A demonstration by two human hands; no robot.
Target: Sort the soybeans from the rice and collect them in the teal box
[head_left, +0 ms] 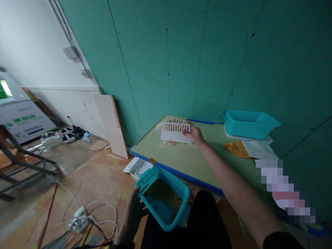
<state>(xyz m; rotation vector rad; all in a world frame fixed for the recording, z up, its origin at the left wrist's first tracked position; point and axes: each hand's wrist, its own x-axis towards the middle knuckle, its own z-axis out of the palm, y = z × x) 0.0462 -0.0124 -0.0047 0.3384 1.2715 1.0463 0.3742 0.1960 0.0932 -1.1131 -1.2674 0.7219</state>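
Note:
My left hand (pixel 134 205) grips the left side of a teal plastic tub (pixel 167 226), which is tilted above my lap at the table's front edge. Inside it lie dark green beans (pixel 159 186) and paler, yellowish ones (pixel 176 200). Out over the table, my right hand (pixel 196 136) pinches the right end of a white comb-like plate (pixel 172 137) with a row of slots along its upper part. Behind the plate is a spread of pale grains (pixel 178 120); in front of it, a smaller patch of tan bits (pixel 169 143) shows.
The pale green table (pixel 155 157) with blue edging stands against the green wall. At its right are another teal tub (pixel 251 124), an orange cloth (pixel 236 149) and a white sheet (pixel 259 149). A power strip with cables (pixel 79 219) lies on the floor at left.

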